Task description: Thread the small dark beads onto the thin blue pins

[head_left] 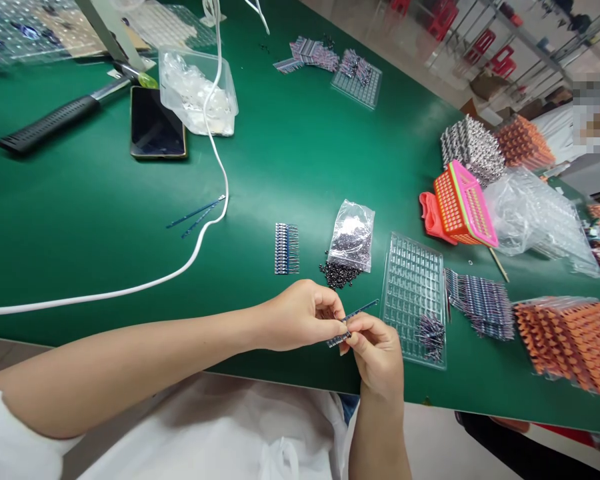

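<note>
My left hand (300, 317) is closed, thumb and fingers pinching a narrow dark-blue strip (364, 309) with small parts along it. At the strip, the thumb and forefinger of my right hand (379, 348) are pressed together; what lies between them is too small to make out. Just beyond the hands is a pile of small black beads (340, 275), beside a clear plastic bag (353, 233) holding more of them. A row of blue pieces with thin metal pins (286, 249) lies to the left of the bag.
Right of my hands lies a clear compartment tray (413, 280) with loose pieces in one corner. Farther right are stacked strips (483, 303), orange stacks (570, 340) and a basket (457, 207). A white cable (180, 270) crosses the left side, near a phone (157, 123) and hammer (55, 123).
</note>
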`<action>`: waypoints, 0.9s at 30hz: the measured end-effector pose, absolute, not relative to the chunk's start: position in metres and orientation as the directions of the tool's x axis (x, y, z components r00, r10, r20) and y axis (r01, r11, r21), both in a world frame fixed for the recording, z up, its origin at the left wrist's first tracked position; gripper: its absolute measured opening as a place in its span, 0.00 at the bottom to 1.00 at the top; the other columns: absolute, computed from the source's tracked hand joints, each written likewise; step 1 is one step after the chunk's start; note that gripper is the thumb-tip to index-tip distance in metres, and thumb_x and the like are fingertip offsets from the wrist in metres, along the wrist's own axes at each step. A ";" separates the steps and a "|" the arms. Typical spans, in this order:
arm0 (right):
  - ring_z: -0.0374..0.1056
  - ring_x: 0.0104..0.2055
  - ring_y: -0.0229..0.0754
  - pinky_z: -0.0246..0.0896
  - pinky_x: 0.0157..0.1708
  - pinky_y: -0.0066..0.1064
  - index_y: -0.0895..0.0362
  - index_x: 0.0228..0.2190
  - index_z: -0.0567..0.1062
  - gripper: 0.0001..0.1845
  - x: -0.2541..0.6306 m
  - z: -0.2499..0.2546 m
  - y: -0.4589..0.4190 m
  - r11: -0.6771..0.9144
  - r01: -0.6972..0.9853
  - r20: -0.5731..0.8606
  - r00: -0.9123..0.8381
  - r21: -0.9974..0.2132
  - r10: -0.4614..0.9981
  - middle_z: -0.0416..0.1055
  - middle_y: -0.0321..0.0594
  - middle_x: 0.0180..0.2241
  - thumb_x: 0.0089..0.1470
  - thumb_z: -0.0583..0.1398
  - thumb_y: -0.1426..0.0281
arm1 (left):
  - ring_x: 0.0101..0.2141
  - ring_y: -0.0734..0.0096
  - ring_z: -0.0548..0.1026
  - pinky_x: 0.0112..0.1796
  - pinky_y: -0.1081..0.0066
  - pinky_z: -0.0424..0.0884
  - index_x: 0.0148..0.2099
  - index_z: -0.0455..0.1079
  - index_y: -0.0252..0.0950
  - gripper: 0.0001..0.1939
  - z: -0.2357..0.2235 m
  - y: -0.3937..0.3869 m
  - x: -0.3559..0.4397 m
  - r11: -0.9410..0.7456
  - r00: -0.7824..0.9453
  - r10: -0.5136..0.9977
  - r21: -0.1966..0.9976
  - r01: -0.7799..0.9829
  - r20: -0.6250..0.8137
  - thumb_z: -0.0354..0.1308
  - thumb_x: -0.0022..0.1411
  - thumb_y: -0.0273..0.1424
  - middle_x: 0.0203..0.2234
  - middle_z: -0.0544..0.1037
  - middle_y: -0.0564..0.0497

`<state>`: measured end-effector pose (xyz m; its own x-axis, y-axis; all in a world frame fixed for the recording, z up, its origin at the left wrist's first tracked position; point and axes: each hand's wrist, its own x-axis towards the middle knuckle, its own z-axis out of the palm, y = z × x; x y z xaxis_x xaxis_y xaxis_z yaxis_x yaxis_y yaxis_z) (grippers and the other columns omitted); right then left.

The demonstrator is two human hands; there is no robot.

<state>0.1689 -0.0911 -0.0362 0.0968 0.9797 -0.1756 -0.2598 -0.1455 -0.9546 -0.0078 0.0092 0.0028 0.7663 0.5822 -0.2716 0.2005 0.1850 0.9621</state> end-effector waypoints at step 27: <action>0.69 0.28 0.34 0.66 0.26 0.25 0.51 0.34 0.80 0.03 0.170 -0.038 -0.091 -0.106 -0.237 -0.135 0.107 -0.966 0.985 0.71 0.34 0.30 0.56 0.66 0.71 | 0.26 0.73 0.71 0.28 0.74 0.65 0.31 0.73 0.33 0.08 0.009 0.010 -0.007 0.161 0.732 0.626 0.963 0.215 -0.268 0.59 0.57 0.33 0.23 0.77 0.53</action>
<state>0.1704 -0.0913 -0.0382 0.1074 0.9850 -0.1349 -0.2367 -0.1065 -0.9657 -0.0069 0.0105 0.0092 0.7323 0.6259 -0.2684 0.2153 0.1611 0.9632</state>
